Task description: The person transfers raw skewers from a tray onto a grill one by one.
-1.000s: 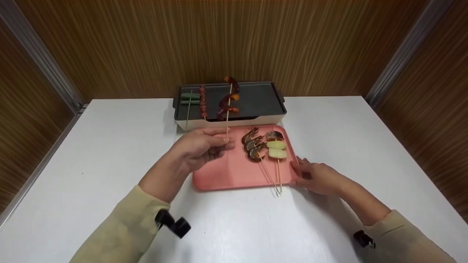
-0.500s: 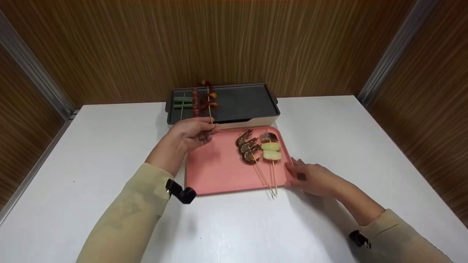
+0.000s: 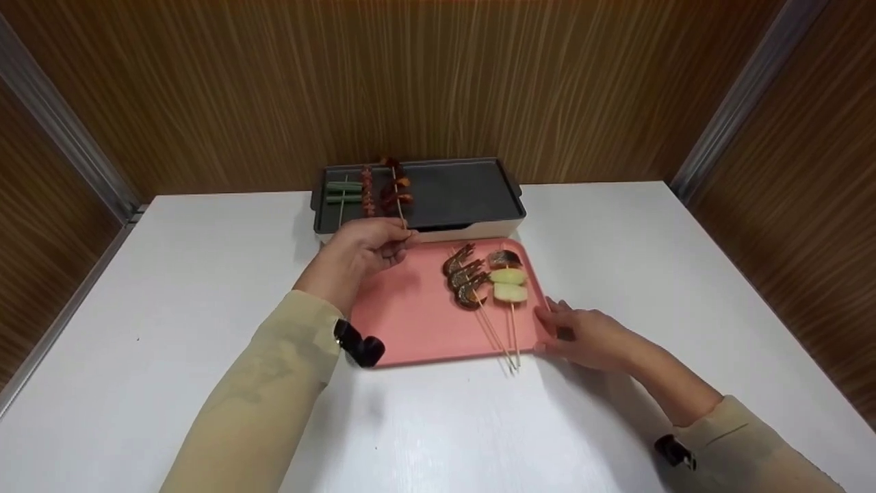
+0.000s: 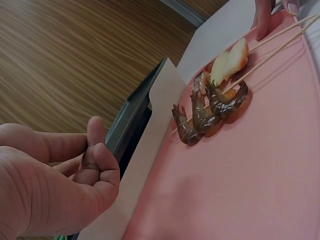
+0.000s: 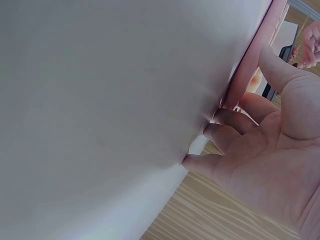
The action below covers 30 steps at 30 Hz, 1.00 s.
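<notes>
Wood-grain panels stand around a white table. Pinched by its stick between thumb and finger of the left hand, a dark red skewer reaches forward from that hand over the black grill, just right of a thin red skewer; whether it touches the plate cannot be told. Nearer the body, the right hand grips the side of a pink tray. Compared with a second ago, the left hand and its skewer are lower and farther left.
</notes>
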{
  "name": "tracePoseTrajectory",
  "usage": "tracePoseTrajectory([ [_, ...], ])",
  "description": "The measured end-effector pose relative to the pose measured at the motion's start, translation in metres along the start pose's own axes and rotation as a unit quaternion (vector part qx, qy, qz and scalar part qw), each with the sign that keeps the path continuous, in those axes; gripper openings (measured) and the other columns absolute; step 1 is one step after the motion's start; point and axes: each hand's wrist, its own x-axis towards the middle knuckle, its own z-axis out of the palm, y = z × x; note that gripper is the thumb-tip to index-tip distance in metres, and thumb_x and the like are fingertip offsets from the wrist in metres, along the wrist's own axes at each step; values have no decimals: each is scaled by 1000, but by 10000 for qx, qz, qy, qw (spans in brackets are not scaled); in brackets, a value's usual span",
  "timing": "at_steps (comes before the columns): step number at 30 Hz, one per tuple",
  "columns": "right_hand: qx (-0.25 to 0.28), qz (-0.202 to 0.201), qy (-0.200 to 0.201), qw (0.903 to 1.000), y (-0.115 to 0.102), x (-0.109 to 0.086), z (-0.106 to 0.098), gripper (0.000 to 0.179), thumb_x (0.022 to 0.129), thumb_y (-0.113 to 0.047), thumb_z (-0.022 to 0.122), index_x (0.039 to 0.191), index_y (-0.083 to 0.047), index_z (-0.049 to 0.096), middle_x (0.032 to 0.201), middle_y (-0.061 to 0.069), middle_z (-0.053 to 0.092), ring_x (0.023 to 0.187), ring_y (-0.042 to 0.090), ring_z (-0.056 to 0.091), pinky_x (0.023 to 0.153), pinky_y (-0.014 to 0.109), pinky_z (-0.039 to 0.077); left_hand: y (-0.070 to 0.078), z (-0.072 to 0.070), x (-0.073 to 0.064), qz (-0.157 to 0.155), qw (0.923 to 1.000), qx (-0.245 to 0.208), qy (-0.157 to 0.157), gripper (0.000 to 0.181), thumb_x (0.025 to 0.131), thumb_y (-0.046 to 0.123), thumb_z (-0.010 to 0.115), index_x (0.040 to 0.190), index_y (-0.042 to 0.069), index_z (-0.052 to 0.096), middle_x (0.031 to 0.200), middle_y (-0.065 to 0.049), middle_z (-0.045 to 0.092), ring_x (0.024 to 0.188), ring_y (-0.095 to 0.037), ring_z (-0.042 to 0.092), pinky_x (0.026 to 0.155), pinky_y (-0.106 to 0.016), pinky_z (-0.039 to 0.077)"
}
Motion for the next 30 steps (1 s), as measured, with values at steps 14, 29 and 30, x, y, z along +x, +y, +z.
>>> tracePoseTrajectory([
  [14, 24, -216, 10, 9998, -1, 2, -1, 74, 102, -44, 71, 159, -5, 47, 165, 27, 36, 153, 49, 30, 118, 65, 33, 3, -4, -2, -151, 9992, 37, 363, 24, 105, -1, 63, 128, -3, 68, 118, -16, 76, 82, -15, 67, 70, -26, 52],
  [29, 117, -99, -73, 9999, 1, 4, 0, 74, 103, -43, 70, 161, -6, 43, 167, 26, 31, 154, 50, 27, 120, 66, 29, -7, -8, -10, -146, 9996, 74, 212, 36, 104, -3, 61, 139, -8, 62, 139, -23, 66, 85, -16, 70, 71, -25, 53],
  [30, 114, -104, -68, 9999, 1, 4, 0, 74, 103, -43, 70, 160, -5, 43, 167, 26, 31, 154, 50, 27, 120, 66, 29, -8, -8, -10, -161, 9997, 53, 202, 37, 104, -2, 61, 140, -8, 61, 141, -23, 65, 86, -17, 71, 71, -25, 53],
])
